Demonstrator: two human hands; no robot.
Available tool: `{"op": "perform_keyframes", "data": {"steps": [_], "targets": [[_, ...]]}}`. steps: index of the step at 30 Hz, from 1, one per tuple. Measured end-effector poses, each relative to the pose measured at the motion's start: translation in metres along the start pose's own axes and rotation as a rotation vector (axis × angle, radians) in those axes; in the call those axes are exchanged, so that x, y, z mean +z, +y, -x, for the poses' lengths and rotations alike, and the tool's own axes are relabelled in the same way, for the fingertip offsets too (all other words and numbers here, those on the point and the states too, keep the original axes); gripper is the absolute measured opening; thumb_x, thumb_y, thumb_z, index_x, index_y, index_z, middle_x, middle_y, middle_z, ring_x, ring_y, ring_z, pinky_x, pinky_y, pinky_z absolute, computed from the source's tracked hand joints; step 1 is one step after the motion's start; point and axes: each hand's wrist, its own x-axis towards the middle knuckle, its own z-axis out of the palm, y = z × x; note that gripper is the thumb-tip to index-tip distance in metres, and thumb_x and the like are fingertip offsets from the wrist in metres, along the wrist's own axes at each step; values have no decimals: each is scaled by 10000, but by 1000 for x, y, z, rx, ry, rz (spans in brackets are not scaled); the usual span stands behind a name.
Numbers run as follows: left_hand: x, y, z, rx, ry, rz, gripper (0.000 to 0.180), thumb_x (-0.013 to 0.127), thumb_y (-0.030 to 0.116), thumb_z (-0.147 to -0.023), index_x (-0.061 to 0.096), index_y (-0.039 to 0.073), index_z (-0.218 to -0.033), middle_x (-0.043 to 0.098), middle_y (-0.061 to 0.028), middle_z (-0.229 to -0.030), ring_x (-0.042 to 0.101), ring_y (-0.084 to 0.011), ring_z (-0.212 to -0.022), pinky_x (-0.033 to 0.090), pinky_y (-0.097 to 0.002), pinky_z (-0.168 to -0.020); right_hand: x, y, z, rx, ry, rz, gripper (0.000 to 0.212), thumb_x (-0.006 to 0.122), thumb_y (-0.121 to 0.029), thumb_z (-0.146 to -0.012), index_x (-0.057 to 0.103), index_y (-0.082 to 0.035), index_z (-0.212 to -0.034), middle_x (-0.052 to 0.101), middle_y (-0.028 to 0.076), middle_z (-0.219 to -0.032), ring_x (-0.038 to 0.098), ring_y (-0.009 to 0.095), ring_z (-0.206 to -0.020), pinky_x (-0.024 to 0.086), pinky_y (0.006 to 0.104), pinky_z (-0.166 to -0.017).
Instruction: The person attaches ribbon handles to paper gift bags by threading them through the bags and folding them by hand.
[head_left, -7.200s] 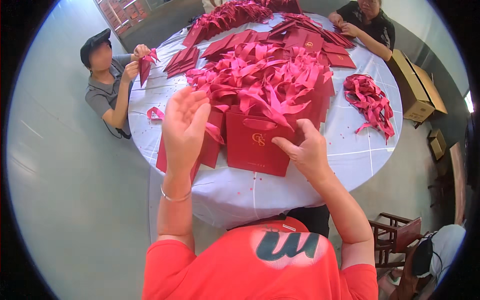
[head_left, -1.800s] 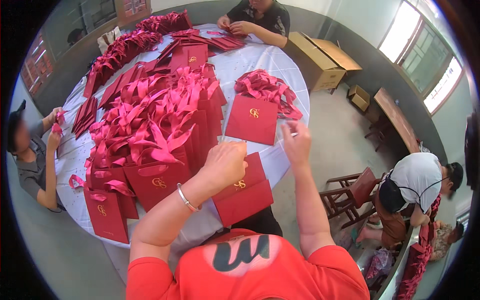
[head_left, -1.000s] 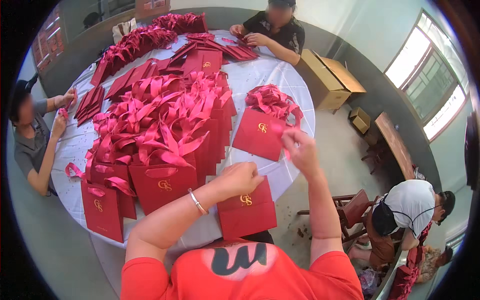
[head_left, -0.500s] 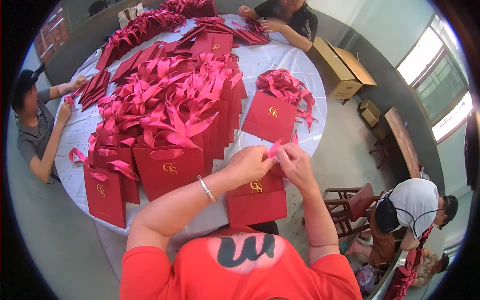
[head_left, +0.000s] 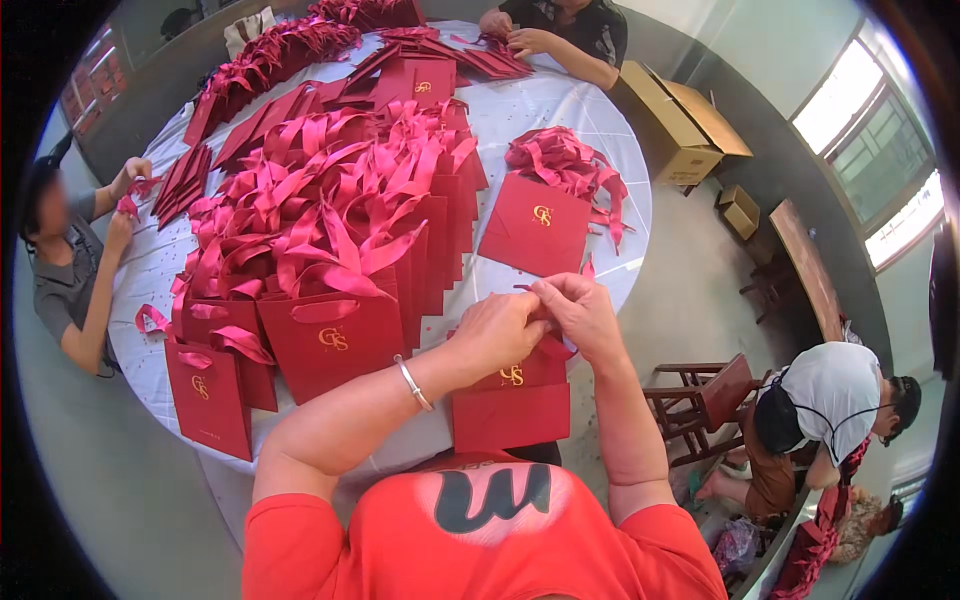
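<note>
Over a red paper gift bag (head_left: 510,418) lying flat at the table's near edge, my two hands meet. My left hand (head_left: 497,330), with a silver bangle at its wrist, is closed in a pinch on a pink ribbon (head_left: 556,347). My right hand (head_left: 582,312) pinches the same ribbon, thumb and forefinger together against the left fingertips. The fingers cover most of the ribbon. Just beyond lies another red bag (head_left: 535,226) with a gold emblem, next to a heap of loose pink ribbons (head_left: 562,163).
Left of my hands stand packed rows of red bags (head_left: 335,340) with ribbon handles on the white-covered round table (head_left: 610,120). Two co-workers handle ribbons and bags, left (head_left: 75,280) and far side (head_left: 570,40). A wooden chair (head_left: 705,400) and cardboard box (head_left: 670,125) stand right.
My hands have drawn closer together, and the ribbon between them shows less. The left fingers have turned downward. At left, the co-worker's hands have risen with a ribbon.
</note>
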Motion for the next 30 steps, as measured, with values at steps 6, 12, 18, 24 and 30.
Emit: {"op": "perform_keyframes", "data": {"steps": [6,12,18,24,30], "targets": [[-5,11,0,-98,-75,-94,283,653,279,-875,662,0,-921,691,-213,-840,663,-391,-819,506,-465,-728,-1,5,2,-121,22,-329,210,693,-33,-894,653,37,-1087,689,51,-953,631,90,-807,515,220,-722],[-8,2,2,-70,-198,81,243,665,170,-845,650,-18,-999,719,-160,-874,701,-262,-846,530,-374,-750,-33,-1,16,-105,-19,-448,249,663,6,-895,645,35,-1142,683,55,-996,627,102,-892,508,243,-801],[-6,-15,-4,-172,-364,271,223,665,39,-837,634,-37,-1044,704,-105,-903,660,-155,-836,533,-297,-745,-44,-29,62,-39,-110,-105,181,541,25,-953,620,20,-1115,615,18,-863,588,78,-755,497,223,-664],[-15,-5,-8,-232,-498,404,188,642,28,-863,634,-29,-1042,684,-53,-899,625,-102,-822,516,-252,-734,-25,13,86,-50,-71,-147,179,576,46,-933,626,10,-1100,603,-2,-870,549,49,-721,450,189,-624],[-23,0,-7,-311,-656,675,161,601,28,-895,642,-7,-1047,674,-9,-921,613,-64,-820,507,-226,-740,-18,24,93,-281,70,-81,216,688,69,-850,652,2,-1052,601,24,-914,556,70,-789,446,193,-674]]}}
